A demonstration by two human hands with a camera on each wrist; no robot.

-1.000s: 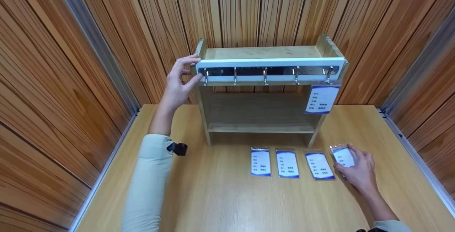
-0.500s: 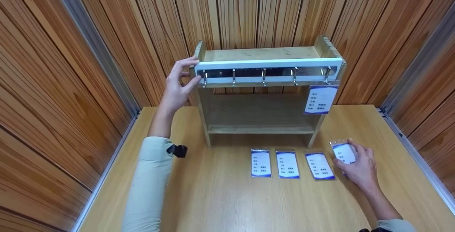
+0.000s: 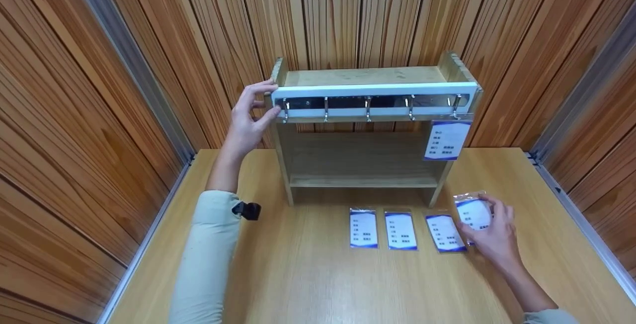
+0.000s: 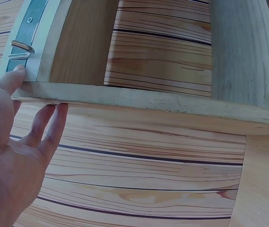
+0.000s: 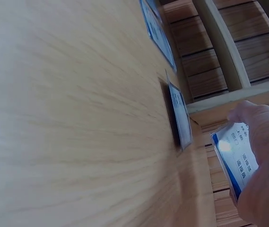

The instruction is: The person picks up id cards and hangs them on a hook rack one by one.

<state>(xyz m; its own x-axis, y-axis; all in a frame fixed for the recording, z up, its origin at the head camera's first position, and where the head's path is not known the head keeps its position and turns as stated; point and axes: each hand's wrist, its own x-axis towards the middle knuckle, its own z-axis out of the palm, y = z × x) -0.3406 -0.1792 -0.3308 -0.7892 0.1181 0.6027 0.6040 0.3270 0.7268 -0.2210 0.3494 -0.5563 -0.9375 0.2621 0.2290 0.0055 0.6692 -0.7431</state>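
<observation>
A small wooden shelf (image 3: 367,182) stands upright, with a white hook rail (image 3: 348,90) across its upper front. My left hand (image 3: 246,115) grips the rail's left end, thumb on the front; in the left wrist view the other fingers lie against the outside of the side panel. An ID badge (image 3: 447,140) in a clear sleeve hangs from the rightmost hook (image 3: 456,105). My right hand (image 3: 497,234) holds another ID badge (image 3: 472,213) by its edges, low over the table's right part. Seen from the right wrist, this badge (image 5: 236,153) is tilted up off the tabletop.
Three more badges lie in a row before the shelf: a left one (image 3: 363,228), a middle one (image 3: 401,230) and a right one (image 3: 446,233), close beside my right hand. Wood-panelled walls (image 3: 99,140) enclose the table (image 3: 323,284) at the back and sides.
My right hand has raised the badge a little and shifted it left, toward the rightmost badge in the row. My left hand keeps its grip at the rail's end.
</observation>
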